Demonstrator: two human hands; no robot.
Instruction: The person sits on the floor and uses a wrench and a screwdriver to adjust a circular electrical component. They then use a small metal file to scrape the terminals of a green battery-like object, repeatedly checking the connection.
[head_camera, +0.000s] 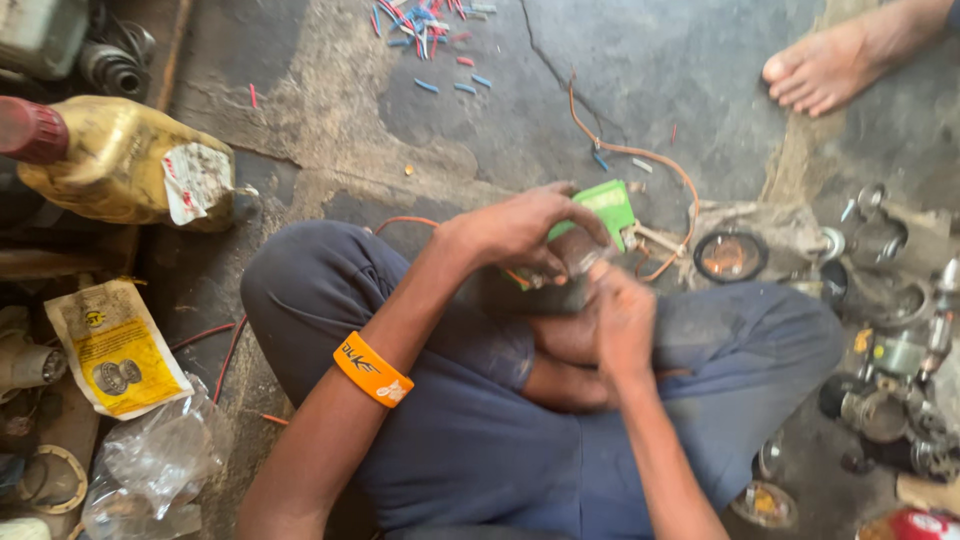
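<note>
Seated cross-legged on a workshop floor (650, 60), a person works a small dark part (540, 290) over the lap: the left hand (520, 228) grips it from above, the right hand (620, 320) steadies it below. A green box (610, 205) lies just beyond. The assembly seems mid-step; next calls for a careful, steady twist.

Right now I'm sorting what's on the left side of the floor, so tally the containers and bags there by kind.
Yellow jug with red cap: 1
Yellow printed packet: 1
Clear plastic bag: 1
Total: 3
</note>
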